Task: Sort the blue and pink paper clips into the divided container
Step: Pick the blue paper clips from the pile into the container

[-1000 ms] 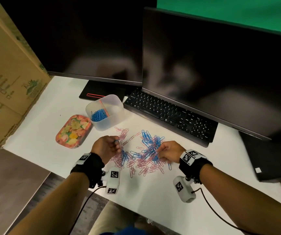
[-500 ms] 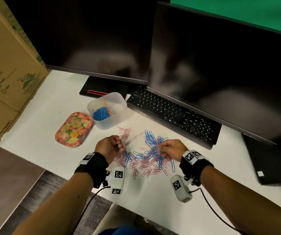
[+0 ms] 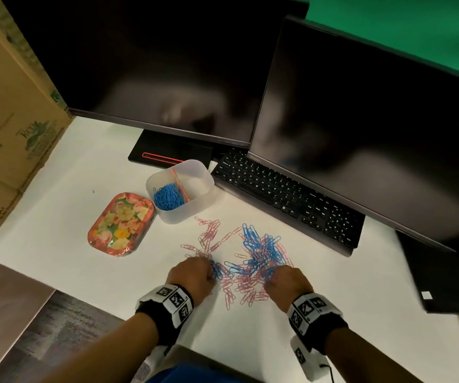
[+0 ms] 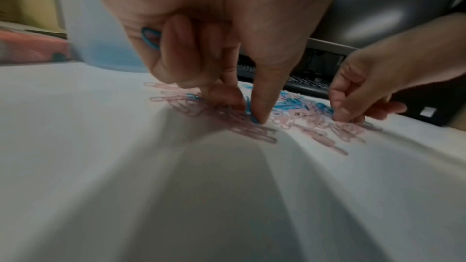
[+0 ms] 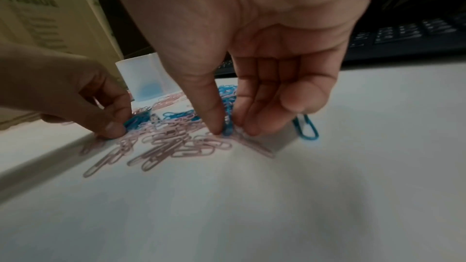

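Blue and pink paper clips lie mixed in a loose pile on the white table. The clear divided container stands behind the pile to the left, with blue clips in its left compartment. My left hand is at the pile's left edge. Its thumb and forefinger pinch a blue clip, and another blue clip is tucked under the curled fingers. My right hand is at the pile's near right, where thumb and fingers pinch a blue clip.
A flowered lid lies left of the container. A black keyboard and two dark monitors stand behind the pile. Cardboard boxes wall the left side. A lone blue clip lies beside my right fingers.
My left hand has dropped from a raised pinch down onto the pile's left edge. My right hand has shifted slightly nearer within the pile. The head view has tilted.
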`<action>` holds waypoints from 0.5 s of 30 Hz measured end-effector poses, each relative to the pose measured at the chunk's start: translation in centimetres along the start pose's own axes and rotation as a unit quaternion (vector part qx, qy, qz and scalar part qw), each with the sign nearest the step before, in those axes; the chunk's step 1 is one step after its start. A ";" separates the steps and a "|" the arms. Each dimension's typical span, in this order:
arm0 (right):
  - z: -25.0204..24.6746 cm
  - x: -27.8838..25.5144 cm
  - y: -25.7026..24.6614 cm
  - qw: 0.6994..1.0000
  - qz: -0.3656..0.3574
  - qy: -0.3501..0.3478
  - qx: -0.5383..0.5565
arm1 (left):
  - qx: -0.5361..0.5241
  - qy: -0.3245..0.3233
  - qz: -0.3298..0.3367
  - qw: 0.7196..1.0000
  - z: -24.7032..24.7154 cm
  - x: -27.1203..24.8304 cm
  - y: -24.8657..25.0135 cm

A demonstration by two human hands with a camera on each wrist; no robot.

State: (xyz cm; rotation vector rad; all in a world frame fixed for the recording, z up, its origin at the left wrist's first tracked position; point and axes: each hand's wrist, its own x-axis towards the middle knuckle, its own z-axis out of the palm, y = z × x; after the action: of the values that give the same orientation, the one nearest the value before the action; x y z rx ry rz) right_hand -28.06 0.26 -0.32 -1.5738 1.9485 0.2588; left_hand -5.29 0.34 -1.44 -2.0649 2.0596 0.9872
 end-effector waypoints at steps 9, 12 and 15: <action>0.0 -0.5 -0.9 0.981 -0.066 0.007 0.181 | -0.291 0.030 -0.020 0.956 -1.5 0.5 -2.6; -0.5 -0.9 -2.4 0.914 -0.060 -0.099 0.388 | -0.471 -0.022 -0.053 0.880 -2.6 0.2 -3.0; -1.3 -0.3 -3.6 0.861 -0.042 -0.150 0.485 | -0.594 -0.089 -0.105 0.793 -3.2 0.1 -2.9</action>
State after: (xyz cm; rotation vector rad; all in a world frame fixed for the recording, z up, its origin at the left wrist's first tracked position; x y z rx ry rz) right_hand -25.12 -1.12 1.73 -0.8557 1.3781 -0.4444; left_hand -1.44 -0.92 -0.07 -2.2870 1.0289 2.7342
